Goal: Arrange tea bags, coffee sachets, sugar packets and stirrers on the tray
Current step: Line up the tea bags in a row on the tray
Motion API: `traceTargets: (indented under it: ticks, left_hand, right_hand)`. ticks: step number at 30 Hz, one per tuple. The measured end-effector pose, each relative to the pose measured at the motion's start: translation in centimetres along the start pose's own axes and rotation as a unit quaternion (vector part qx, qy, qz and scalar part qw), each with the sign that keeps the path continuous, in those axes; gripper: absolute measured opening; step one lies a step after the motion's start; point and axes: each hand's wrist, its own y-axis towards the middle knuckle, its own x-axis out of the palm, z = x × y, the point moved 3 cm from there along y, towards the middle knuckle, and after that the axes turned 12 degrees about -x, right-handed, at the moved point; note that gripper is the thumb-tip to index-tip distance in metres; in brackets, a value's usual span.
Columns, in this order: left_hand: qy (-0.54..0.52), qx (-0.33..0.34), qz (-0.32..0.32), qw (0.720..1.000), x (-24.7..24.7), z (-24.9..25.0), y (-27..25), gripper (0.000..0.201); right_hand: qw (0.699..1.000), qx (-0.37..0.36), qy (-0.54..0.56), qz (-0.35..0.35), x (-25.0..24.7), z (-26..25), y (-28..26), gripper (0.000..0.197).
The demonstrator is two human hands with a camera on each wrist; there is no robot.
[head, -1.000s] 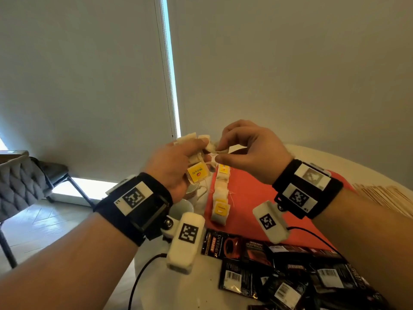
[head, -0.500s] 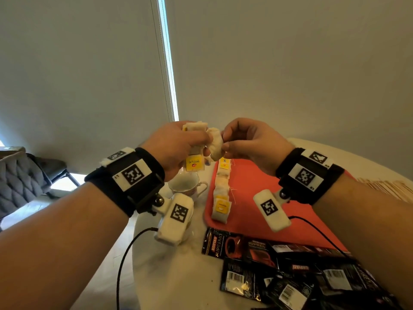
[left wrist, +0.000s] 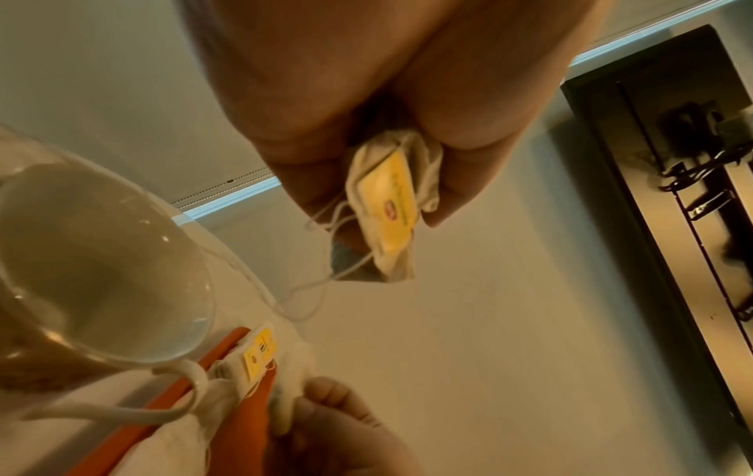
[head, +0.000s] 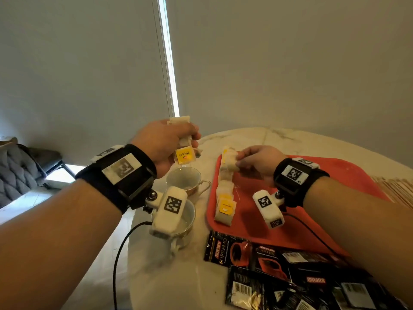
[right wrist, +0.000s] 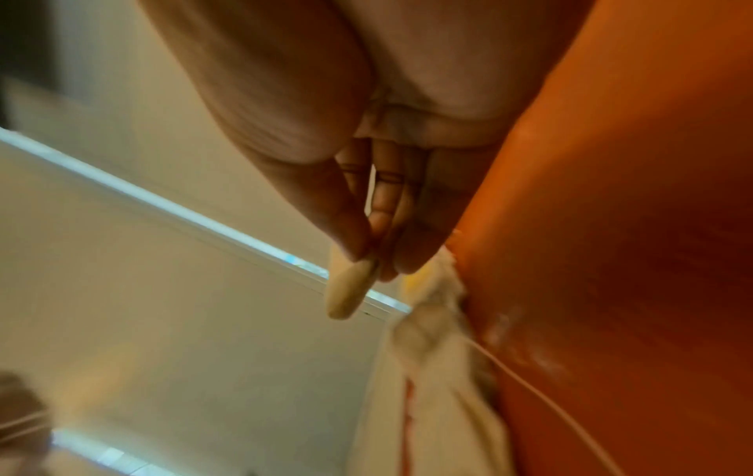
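My left hand grips a bunch of tea bags with a yellow tag, held in the air above a teacup; in the left wrist view the bunch hangs from my curled fingers with strings dangling. My right hand pinches one tea bag just over the far end of a row of tea bags laid along the left edge of the red tray. In the right wrist view the pinched tea bag sits between thumb and fingers beside the tray.
Two white teacups stand left of the tray on the marble table. Several black coffee sachets lie in front of the tray. Wooden stirrers lie at the right. A grey chair stands far left.
My hands, close together in the air before, have parted. The right hand has come down with one tea bag to the tray's row; the left stays up with the bunch.
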Motion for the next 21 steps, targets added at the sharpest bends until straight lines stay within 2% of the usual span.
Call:
traceTargets:
  ticks: [3, 9, 15, 18, 21]
  left_hand:
    - [0.005, 0.000, -0.001, 1.000, -0.2, -0.3, 0.0, 0.018]
    - [0.007, -0.003, -0.006, 1.000, -0.5, -0.3, 0.3, 0.016]
    - [0.006, -0.005, -0.012, 1.000, -0.5, -0.4, 0.3, 0.021]
    - [0.000, -0.010, -0.018, 1.000, -0.4, -0.4, 0.2, 0.022]
    - [-0.030, -0.021, -0.017, 0.999, -0.4, -0.5, -0.1, 0.020]
  right_hand:
    - [0.999, 0.042, 0.018, 0.001, 0.6, 2.1, 0.3, 0.018]
    - [0.999, 0.049, 0.020, 0.003, 1.5, 3.0, 0.9, 0.014]
    - [0.997, 0.068, -0.028, -0.007, 1.6, 3.3, 0.9, 0.018]
    - [0.997, 0.051, -0.063, -0.001, 1.4, 3.2, 1.2, 0.018]
    - [0.992, 0.011, -0.121, 0.017, 1.1, 2.9, 1.7, 0.008]
